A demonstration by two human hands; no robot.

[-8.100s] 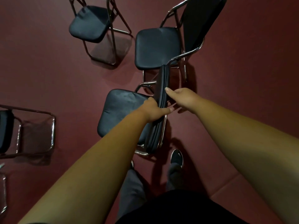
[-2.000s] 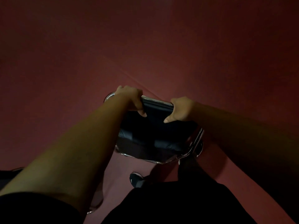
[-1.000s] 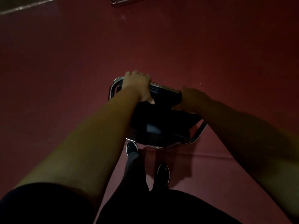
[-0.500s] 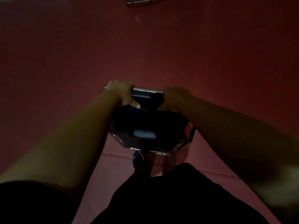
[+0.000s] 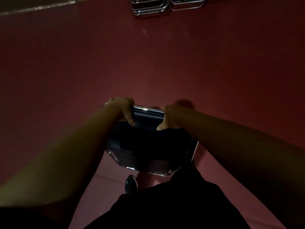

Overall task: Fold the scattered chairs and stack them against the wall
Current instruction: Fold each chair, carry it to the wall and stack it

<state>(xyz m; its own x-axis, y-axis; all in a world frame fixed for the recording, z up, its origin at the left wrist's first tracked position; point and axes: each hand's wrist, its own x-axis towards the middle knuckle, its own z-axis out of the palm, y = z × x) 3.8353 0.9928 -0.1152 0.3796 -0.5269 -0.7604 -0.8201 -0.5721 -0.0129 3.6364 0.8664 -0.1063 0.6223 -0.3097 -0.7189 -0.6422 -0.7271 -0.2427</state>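
you hold the folded chair point(image 5: 148, 142) in front of you with both hands, about mid frame over the red floor point(image 5: 165, 63). it looks flat and dark, with the pad facing you. your left hand point(image 5: 123, 109) grips the chrome top bar point(image 5: 147, 110) at its left corner, fingers curled over the far side and thumb down on the dark pad. your right hand point(image 5: 170, 117) grips the same bar at its right end, fingers wrapped over and thumb pointing down-left on the pad. the bar shows bare between the two hands. both forearms reach in from the bottom corners.

the chair's lower frame point(image 5: 148, 171) glints near your legs. cannot tell whether it touches the floor, too dark.

the stacked chair frames point(image 5: 150, 7) sit at the top edge, chrome tube loops nested in two groups side by side on the floor, cut off by the frame. they are well apart from the chair you hold.

a pale strip point(image 5: 38, 8) runs along the top left where the floor ends, too dim to tell what it is. one shoe point(image 5: 131, 183) shows just below the lower frame, and dark clothing point(image 5: 165, 207) fills the bottom middle.
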